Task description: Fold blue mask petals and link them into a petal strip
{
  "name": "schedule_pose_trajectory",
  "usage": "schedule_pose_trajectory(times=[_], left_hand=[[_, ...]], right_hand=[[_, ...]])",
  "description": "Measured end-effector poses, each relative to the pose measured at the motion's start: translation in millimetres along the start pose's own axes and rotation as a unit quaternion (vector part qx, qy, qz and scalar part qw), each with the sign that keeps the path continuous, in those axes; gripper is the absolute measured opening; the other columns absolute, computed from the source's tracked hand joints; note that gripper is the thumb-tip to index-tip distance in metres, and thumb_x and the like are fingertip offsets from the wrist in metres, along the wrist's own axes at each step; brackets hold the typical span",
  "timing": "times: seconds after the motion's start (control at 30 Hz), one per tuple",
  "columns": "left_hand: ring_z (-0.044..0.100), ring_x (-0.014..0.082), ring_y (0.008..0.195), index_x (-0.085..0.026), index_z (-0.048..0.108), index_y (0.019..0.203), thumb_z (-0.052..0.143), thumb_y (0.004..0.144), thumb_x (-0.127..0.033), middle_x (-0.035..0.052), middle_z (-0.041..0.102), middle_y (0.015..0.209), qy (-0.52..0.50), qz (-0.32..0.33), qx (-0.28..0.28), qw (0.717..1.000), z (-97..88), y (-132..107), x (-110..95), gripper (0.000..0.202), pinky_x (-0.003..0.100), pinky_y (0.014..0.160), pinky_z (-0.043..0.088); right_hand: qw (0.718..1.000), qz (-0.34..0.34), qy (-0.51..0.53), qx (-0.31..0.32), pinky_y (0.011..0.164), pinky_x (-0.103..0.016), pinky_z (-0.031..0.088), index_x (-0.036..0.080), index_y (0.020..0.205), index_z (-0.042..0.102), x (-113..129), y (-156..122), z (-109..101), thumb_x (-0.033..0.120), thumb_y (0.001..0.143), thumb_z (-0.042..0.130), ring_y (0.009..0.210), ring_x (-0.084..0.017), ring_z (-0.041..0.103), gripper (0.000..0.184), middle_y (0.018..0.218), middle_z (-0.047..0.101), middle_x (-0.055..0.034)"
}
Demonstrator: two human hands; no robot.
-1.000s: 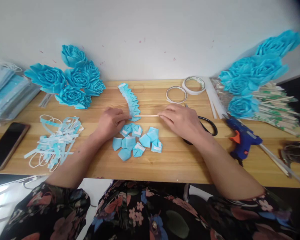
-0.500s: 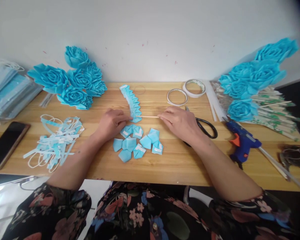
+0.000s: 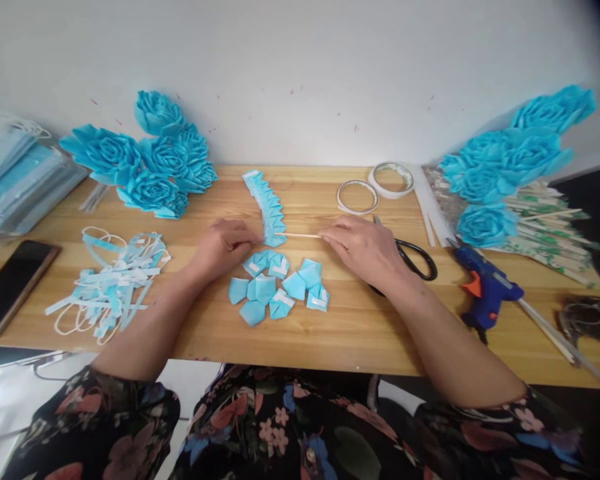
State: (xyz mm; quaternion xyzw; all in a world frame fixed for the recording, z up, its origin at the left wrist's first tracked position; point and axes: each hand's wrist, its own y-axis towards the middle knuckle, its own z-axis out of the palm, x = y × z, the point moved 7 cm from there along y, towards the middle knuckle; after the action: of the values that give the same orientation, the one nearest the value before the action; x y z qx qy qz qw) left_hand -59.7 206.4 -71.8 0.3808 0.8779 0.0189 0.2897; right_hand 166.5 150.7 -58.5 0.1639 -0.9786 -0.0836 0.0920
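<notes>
A strip of overlapping light-blue folded petals lies in a curve on the wooden table. My left hand pinches or presses the left edge of its near end; the exact fingertip contact is small to see. In my right hand is the end of a thin wooden stick, held level. The stick's other tip lies over the near petal of the strip. Just below sit several loose folded blue petals, some with white tape on them. Under my right wrist, black-handled scissors are partly hidden.
Blue fabric flowers stand at left and right. Cut straps, a phone and packed face masks lie left. Tape rolls, a blue glue gun and wrapped chopsticks lie right.
The whole view has shifted slightly. Both hands, the stick and the petal strip keep nearly the same places relative to each other.
</notes>
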Motion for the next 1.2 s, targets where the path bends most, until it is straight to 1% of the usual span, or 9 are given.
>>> schedule_pose_trajectory(times=[0.1,0.23,0.47,0.57,0.73,0.83,0.97,1.1,1.2], left_hand=[[0.062,0.0182,0.073,-0.02,0.079,0.094,0.048,0.087,-0.018,0.0052,0.069,0.076,0.049,0.015,0.013,0.999,3.1,0,-3,0.032,0.034,0.072,0.041],[0.062,0.0185,0.075,-0.02,0.079,0.095,0.047,0.087,-0.017,0.0057,0.07,0.078,0.061,0.012,0.021,0.998,3.9,0,-3,0.033,0.033,0.072,0.041],[0.064,0.0193,0.079,-0.02,0.078,0.095,0.046,0.086,-0.017,0.0057,0.072,0.082,0.055,-0.001,0.03,0.998,3.9,1,-2,0.033,0.035,0.074,0.042],[0.064,0.0192,0.08,-0.02,0.078,0.095,0.046,0.086,-0.017,0.0058,0.073,0.083,0.056,-0.002,0.03,0.998,3.8,1,-2,0.034,0.034,0.075,0.042],[0.064,0.0193,0.078,-0.02,0.078,0.096,0.047,0.087,-0.017,0.0063,0.073,0.083,0.055,0.001,0.026,0.998,3.8,0,-2,0.033,0.035,0.074,0.042],[0.064,0.0189,0.078,-0.02,0.079,0.096,0.047,0.086,-0.016,0.0065,0.072,0.082,0.058,0.002,0.022,0.998,3.7,0,-2,0.034,0.034,0.073,0.041],[0.062,0.0186,0.074,-0.02,0.079,0.095,0.047,0.086,-0.016,0.0065,0.071,0.078,0.056,0.005,0.013,0.998,4.0,0,-1,0.034,0.033,0.07,0.041],[0.063,0.0183,0.074,-0.02,0.079,0.093,0.048,0.084,-0.016,0.0055,0.071,0.078,0.015,-0.011,0.01,1.0,2.2,0,0,0.032,0.033,0.074,0.044],[0.064,0.0181,0.079,-0.019,0.078,0.094,0.047,0.084,-0.017,0.0054,0.073,0.086,-0.074,-0.065,-0.023,0.995,-4.2,0,7,0.032,0.031,0.074,0.048]], right_hand=[[1.0,0.002,0.022,-0.016,0.065,-0.03,0.037,0.025,0.103,0.075,-5,-1,-4,0.027,0.099,0.048,0.093,-0.021,0.064,0.028,0.102,0.074,-0.0056],[0.997,0.026,0.048,-0.048,0.07,-0.03,0.04,0.025,0.104,0.074,-16,-2,-9,0.027,0.098,0.049,0.093,-0.021,0.064,0.025,0.104,0.074,-0.0054],[0.999,0.004,0.029,-0.039,0.065,-0.03,0.037,0.025,0.103,0.074,-5,1,-1,0.028,0.099,0.046,0.091,-0.021,0.063,0.028,0.099,0.073,-0.0069],[0.999,0.011,0.017,-0.027,0.063,-0.03,0.036,0.026,0.103,0.074,-7,1,-1,0.027,0.099,0.047,0.089,-0.021,0.063,0.028,0.099,0.073,-0.0065],[0.995,0.038,0.074,-0.056,0.074,-0.032,0.044,0.025,0.102,0.074,-20,0,-7,0.025,0.097,0.049,0.096,-0.023,0.064,0.025,0.102,0.074,-0.0059],[0.991,0.03,0.101,-0.08,0.082,-0.034,0.046,0.024,0.107,0.072,-20,3,-5,0.022,0.097,0.047,0.1,-0.023,0.064,0.028,0.104,0.073,-0.0073],[0.993,0.001,0.09,-0.076,0.078,-0.033,0.046,0.022,0.112,0.071,-11,7,4,0.019,0.098,0.044,0.098,-0.022,0.064,0.031,0.106,0.072,-0.0088],[0.997,0.008,0.055,-0.055,0.074,-0.032,0.044,0.023,0.111,0.073,-7,10,11,0.019,0.098,0.044,0.096,-0.022,0.063,0.032,0.106,0.073,-0.0074],[0.998,0.008,0.042,-0.043,0.072,-0.031,0.043,0.025,0.111,0.073,-6,11,14,0.019,0.098,0.044,0.095,-0.022,0.064,0.032,0.106,0.074,-0.0058]])
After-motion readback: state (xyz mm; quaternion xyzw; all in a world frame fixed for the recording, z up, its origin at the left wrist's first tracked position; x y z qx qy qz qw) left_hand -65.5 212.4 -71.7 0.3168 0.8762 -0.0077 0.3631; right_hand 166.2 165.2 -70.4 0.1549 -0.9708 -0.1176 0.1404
